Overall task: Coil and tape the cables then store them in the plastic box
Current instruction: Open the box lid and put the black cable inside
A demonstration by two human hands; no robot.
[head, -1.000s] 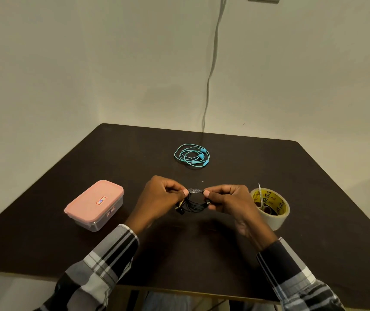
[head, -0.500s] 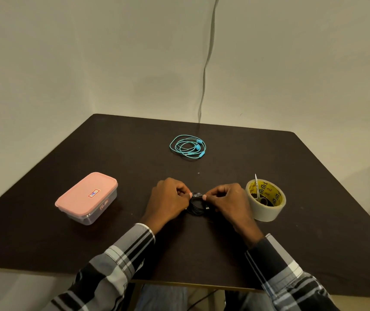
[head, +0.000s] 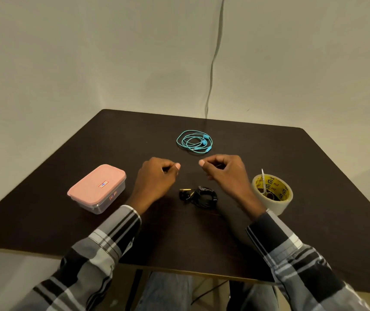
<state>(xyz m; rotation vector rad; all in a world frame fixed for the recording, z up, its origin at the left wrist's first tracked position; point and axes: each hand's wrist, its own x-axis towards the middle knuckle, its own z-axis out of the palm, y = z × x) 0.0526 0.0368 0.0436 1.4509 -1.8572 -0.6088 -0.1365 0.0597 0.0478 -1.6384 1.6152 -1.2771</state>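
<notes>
A coiled black earphone cable (head: 202,195) lies on the dark table (head: 314,164), taped at its top, between my two wrists. My left hand (head: 157,178) hovers just beyond it to the left, fingers loosely curled and thumb out, holding nothing. My right hand (head: 224,173) mirrors it on the right, also holding nothing. A teal earphone cable (head: 194,141) lies loosely looped further back, just past my thumbs. The plastic box (head: 97,187) with its pink lid closed stands to the left of my left hand.
A roll of tape (head: 280,203) stands at the right with small scissors (head: 264,185) propped inside it. A grey wire (head: 213,63) runs down the wall behind the table. The table's front edge is near my forearms.
Both hands let go of the black cable, which now lies on the table. The hands lifted and moved apart, away from me toward the teal cable.
</notes>
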